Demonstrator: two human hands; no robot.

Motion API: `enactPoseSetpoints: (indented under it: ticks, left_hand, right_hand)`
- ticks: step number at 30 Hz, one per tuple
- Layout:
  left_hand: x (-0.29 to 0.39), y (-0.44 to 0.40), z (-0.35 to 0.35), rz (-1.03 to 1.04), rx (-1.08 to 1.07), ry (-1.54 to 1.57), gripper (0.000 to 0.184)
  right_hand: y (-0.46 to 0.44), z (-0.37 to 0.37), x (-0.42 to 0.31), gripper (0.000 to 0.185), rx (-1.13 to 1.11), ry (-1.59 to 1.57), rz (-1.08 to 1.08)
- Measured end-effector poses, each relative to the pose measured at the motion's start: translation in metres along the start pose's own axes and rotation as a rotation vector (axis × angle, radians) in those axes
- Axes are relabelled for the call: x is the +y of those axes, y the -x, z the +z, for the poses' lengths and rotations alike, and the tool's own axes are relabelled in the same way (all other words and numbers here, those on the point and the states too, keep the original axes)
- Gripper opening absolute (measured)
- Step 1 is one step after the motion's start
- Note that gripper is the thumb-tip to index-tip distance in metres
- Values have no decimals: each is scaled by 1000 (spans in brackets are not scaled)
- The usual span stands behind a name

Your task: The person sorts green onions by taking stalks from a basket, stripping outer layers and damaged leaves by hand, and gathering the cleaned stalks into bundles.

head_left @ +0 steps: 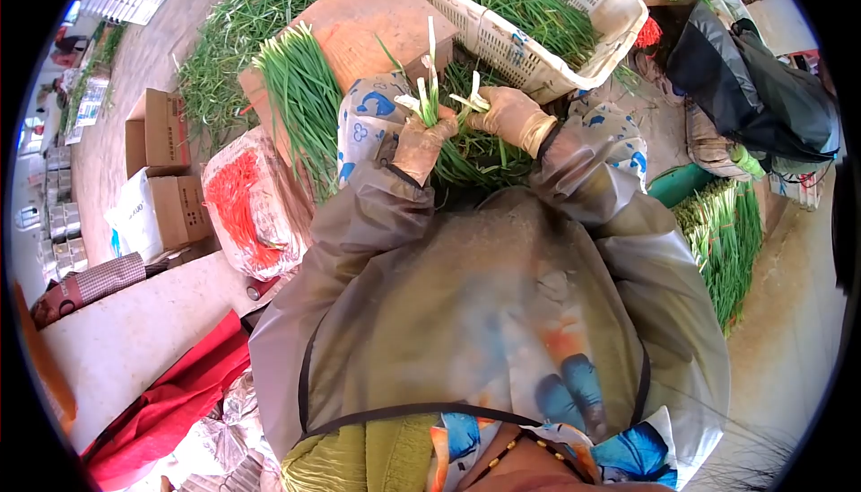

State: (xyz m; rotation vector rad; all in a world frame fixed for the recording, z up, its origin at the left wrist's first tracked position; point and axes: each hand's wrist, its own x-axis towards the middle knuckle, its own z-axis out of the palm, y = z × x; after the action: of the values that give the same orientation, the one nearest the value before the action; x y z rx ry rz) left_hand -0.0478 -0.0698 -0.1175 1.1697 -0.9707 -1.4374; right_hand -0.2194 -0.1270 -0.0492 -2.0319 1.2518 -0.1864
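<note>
My left hand [421,145], in a dirty tan glove, is closed round a few green stalks [430,97] with pale ends pointing up. Close beside it on the right, my right hand [511,120], gloved too, pinches a few pale-ended stalks [469,100]. Loose green stalks [480,156] lie in my lap below both hands. To the left, a neat bundle of green stalks [300,88] rests on a reddish-brown board [359,17], its pale ends toward the top.
A white plastic crate [502,48] of greens stands ahead. A heap of greens [224,61] lies at upper left, near cardboard boxes [179,209] and red ties [238,209]. Bundled greens [722,241] and a dark jacket [744,88] are at right.
</note>
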Motion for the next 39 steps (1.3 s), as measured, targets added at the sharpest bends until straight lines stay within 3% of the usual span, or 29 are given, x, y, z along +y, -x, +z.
enactPoseSetpoints:
  ticks: [4,7,9,12,19,22,27,28,30,31,34,36,38,39]
  left_hand:
    - [11,8,5,11,36,-5,11]
    - [7,7,5,39,36,106,13]
    - [7,5,6,99,37,99,14]
    - [13,6,9,168,31,112,17]
    - [28,12,9,157,-39,474,19]
    - [39,15,4,108,-123,711,17]
    - [28,9,-19,83,-188,936,18]
    - [29,10,-26,95,-82,952,17]
    - [36,7,-34,160,-39,907,18]
    - [41,6,-35,95,110,730,20]
    - [37,3,-14,-40,38,382,28]
    - [24,3,17,75,-2,193,34]
    - [7,-2,25,-123,-34,325,33]
    - [10,-2,25,-122,-39,326,33]
  right_hand:
    - [-3,5,7,37,-10,-14,14]
    - [-2,9,11,34,-37,-256,27]
    - [-1,13,14,32,-123,-694,111]
    - [3,17,15,32,-72,-637,131]
    - [5,12,22,32,61,-50,16]
    - [1,12,32,31,-20,-120,81]
    - [-4,18,56,28,30,-213,115]
    - [-6,20,62,28,30,-213,115]
    - [-6,19,63,23,17,-528,213]
    - [-4,18,58,19,7,-738,215]
    - [-2,15,33,17,26,-884,169]
    - [-4,20,14,18,105,-886,110]
    - [-2,19,1,20,132,-914,62]
    - [-2,15,0,22,114,-805,82]
